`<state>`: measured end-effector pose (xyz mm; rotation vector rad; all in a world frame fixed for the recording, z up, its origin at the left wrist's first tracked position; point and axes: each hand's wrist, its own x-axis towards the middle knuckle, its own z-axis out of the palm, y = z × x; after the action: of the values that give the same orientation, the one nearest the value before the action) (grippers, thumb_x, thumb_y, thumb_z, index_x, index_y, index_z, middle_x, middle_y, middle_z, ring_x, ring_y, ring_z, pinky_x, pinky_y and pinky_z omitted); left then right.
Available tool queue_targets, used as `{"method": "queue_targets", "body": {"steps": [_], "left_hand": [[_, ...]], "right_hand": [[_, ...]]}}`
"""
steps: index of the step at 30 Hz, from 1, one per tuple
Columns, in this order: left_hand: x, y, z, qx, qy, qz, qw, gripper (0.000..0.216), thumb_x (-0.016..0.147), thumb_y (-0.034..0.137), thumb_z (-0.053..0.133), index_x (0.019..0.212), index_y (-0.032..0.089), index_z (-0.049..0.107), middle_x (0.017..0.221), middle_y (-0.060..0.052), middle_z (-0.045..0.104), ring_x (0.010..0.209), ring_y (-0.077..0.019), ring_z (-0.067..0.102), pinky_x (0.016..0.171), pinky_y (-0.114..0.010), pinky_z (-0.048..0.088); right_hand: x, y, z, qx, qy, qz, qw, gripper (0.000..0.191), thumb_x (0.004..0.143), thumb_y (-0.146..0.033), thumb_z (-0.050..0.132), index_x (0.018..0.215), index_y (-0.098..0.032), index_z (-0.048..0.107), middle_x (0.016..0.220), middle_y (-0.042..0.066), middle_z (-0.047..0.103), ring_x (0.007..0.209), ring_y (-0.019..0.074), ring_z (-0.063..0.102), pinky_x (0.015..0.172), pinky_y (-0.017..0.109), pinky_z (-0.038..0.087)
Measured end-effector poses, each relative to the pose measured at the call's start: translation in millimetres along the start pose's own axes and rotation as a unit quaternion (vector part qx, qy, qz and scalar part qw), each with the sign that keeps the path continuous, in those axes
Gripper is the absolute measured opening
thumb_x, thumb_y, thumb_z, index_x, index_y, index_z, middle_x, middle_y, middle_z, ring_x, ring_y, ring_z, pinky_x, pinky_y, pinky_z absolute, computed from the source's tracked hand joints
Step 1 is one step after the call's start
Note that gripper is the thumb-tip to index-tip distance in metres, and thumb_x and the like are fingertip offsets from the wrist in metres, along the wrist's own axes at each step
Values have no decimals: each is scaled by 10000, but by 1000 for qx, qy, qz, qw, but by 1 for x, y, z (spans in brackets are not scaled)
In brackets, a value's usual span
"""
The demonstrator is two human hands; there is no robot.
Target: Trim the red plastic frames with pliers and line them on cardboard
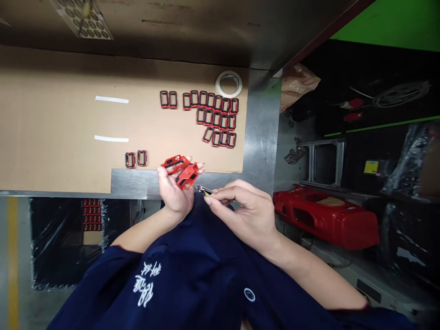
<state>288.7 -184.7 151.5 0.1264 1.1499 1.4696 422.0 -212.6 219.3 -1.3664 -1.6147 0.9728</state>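
Two red plastic frames with black inner parts (187, 175) lie side by side in my left hand (176, 195), whose fingers reach under them and thumb rests at their left edge. My right hand (245, 204) pinches a small slim metal tool (205, 190) with a pointed tip and a bit of yellow. Its tip points left, just below the nearer frame; whether it touches the frame I cannot tell. Past my hands, on the cardboard-covered bench, several red and black frames (216, 120) stand in rows, and two more (136, 158) sit nearer the front edge.
A roll of tape (228, 84) lies at the cardboard's back right corner. Two white strips (112, 138) mark the cardboard (51, 123). A metal edge (263, 123) borders the bench. Right of it is a large red machine part (330, 217); a tray of red pieces (92, 214) is below left.
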Motion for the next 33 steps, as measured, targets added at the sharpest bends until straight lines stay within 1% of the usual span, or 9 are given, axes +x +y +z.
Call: {"method": "queue_targets", "body": {"steps": [9, 15, 17, 19, 23, 25, 28, 31, 33], "left_hand": [[2, 9, 3, -36, 18, -87, 995, 640, 1007, 596, 301, 880, 130, 721, 875, -123, 754, 802, -275, 761, 854, -501, 603], [21, -14, -27, 97, -53, 31, 993, 642, 960, 721, 304, 1080, 187, 641, 1064, -132, 726, 861, -268, 749, 831, -473, 598], [52, -19, -48, 268, -113, 159, 943, 745, 899, 824, 287, 1207, 204, 564, 1192, -164, 677, 959, -284, 732, 897, -489, 576], [94, -15, -71, 435, -169, 248, 849, 906, 732, 932, 456, 1209, 168, 552, 1248, -220, 634, 1146, -353, 660, 1029, -533, 503], [164, 11, -108, 704, -288, 250, 599, 739, 793, 720, 630, 1178, 90, 593, 1312, -280, 596, 1311, -418, 538, 1174, -594, 325], [175, 21, -116, 737, -303, 252, 549, 588, 849, 550, 655, 1195, 77, 601, 1337, -268, 586, 1366, -409, 497, 1233, -614, 199], [159, 22, -110, 628, -264, 266, 683, 589, 747, 494, 797, 1147, 100, 621, 1324, -247, 589, 1432, -405, 431, 1261, -616, 120], [115, 14, -88, 396, -282, 194, 852, 712, 653, 460, 897, 1216, 165, 577, 1367, -215, 556, 1345, -359, 547, 1166, -559, 387], [80, 10, -71, 261, -335, 127, 896, 739, 646, 393, 922, 1262, 233, 548, 1407, -171, 538, 1297, -322, 603, 1082, -499, 497]], "right_hand": [[-4, 8, 0, 4, 0, 47, 999, 95, 853, -150, 794, 840, -199, 714, 844, -12, 696, 697, 101, 604, 642, 235, 510], [-8, 18, -1, -6, -3, 53, 999, 107, 854, -178, 797, 862, -211, 696, 854, -25, 697, 733, 112, 629, 682, 251, 507], [-9, 22, -2, -9, -4, 53, 999, 100, 854, -183, 795, 861, -216, 701, 866, -23, 704, 789, 124, 661, 724, 254, 517], [-10, 28, -2, -17, 2, 60, 998, 89, 853, -188, 791, 853, -219, 707, 873, -21, 710, 819, 133, 681, 763, 262, 523], [-14, 42, -1, -19, 12, 88, 996, 70, 848, -228, 787, 842, -219, 719, 874, -9, 714, 805, 145, 689, 767, 276, 527], [-15, 46, 0, -14, 18, 94, 995, 73, 846, -248, 786, 842, -213, 722, 874, 1, 713, 796, 151, 689, 757, 281, 535], [-14, 47, 1, -20, 35, 83, 996, 71, 845, -247, 783, 854, -206, 726, 881, 15, 717, 805, 162, 696, 768, 293, 550], [-12, 42, -3, -35, 46, 57, 997, 36, 857, -226, 774, 861, -206, 743, 924, 31, 724, 843, 169, 705, 793, 307, 569], [-12, 35, -9, -43, 47, 36, 997, 9, 868, -212, 765, 867, -211, 757, 949, 40, 725, 860, 172, 708, 790, 310, 584]]}}
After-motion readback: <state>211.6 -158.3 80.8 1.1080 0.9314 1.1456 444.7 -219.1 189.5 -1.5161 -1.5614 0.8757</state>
